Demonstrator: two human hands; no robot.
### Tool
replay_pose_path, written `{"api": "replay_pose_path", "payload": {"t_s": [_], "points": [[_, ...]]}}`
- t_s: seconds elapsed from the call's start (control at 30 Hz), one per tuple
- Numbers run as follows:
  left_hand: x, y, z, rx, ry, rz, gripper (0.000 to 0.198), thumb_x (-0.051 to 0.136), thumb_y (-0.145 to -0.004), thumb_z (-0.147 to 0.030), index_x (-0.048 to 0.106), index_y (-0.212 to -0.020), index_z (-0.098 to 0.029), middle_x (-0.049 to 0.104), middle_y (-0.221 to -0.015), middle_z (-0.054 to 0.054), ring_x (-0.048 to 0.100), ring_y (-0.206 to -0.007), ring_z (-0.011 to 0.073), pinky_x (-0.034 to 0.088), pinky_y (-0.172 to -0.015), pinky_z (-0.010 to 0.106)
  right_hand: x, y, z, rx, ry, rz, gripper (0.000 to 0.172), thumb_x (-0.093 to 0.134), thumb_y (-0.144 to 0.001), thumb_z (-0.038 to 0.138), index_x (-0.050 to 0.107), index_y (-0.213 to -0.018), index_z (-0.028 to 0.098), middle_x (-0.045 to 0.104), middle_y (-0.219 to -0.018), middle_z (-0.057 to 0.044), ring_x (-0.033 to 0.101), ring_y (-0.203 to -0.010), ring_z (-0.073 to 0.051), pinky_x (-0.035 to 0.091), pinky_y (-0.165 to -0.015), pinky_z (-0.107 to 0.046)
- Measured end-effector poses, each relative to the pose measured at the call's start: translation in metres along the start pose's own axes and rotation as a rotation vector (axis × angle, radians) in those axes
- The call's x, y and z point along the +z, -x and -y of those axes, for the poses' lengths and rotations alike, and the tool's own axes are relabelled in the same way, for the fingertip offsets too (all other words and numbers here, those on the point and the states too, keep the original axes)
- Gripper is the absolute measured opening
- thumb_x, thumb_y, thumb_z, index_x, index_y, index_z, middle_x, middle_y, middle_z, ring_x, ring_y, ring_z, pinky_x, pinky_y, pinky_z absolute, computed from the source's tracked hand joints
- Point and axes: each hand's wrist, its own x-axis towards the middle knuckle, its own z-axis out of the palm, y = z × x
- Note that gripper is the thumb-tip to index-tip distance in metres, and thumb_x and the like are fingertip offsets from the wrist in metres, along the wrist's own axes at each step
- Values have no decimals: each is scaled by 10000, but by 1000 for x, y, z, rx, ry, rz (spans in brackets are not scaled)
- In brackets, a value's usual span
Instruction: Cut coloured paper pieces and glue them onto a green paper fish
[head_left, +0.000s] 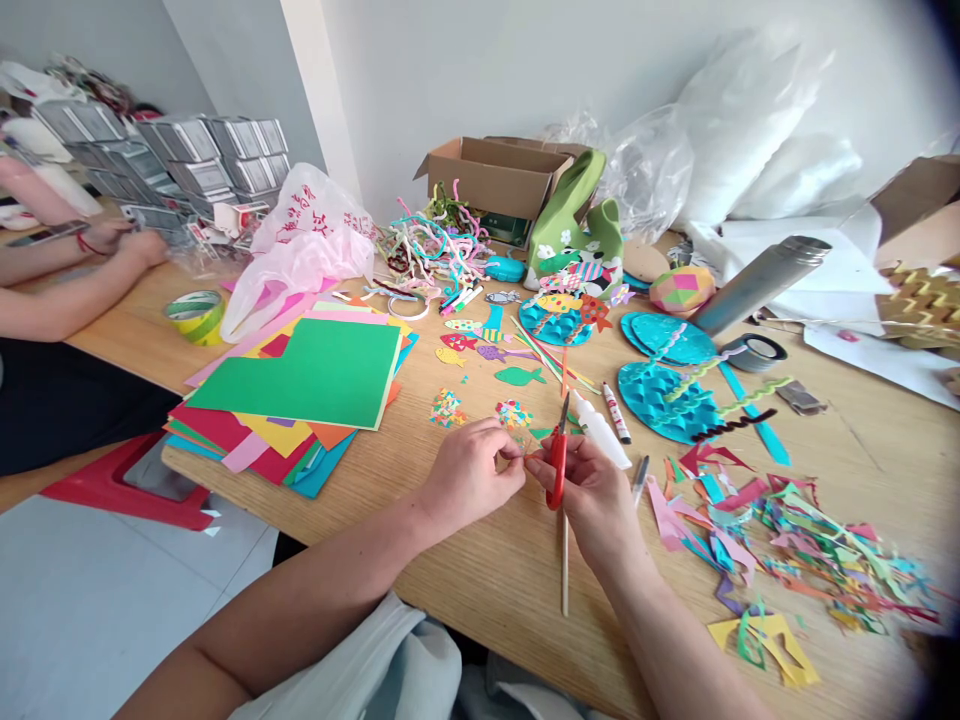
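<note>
My right hand (pixel 592 495) is closed round red-handled scissors (pixel 559 455), blades pointing away from me. My left hand (pixel 469 475) pinches a small scrap of paper (pixel 519 452) right beside the scissors, fingertips almost touching the right hand. Both hands hover just above the wooden table (pixel 480 570), near its front edge. Small piles of paper confetti (pixel 448 408) lie just beyond my left hand. A white glue bottle (pixel 600 430) and a marker (pixel 616 412) lie just past the scissors.
A stack of coloured paper sheets (pixel 300 390) lies at the left, paper offcuts (pixel 795 550) at the right. Teal paper plates (pixel 664 400), paper fish (pixel 520 376), tape rolls (pixel 196 315), a metal flask (pixel 757 285), a cardboard box (pixel 495 175) and plastic bags (pixel 300 250) stand farther back. Another person's arms (pixel 75 275) rest at far left.
</note>
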Motion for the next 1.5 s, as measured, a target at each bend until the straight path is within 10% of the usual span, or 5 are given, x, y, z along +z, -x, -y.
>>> {"api": "replay_pose_path", "payload": {"t_s": [1.5], "points": [[-3,-1,0,-49,46,52,87,561,-728,-128,550,-656,-175,607,-690,18,565,-645,135,418,-596,241,0,-1,0,45,-68,66,442,837,-550,441,587,-813,189,647,-712,-9,519,-538,-110,382,-462,-224]]}}
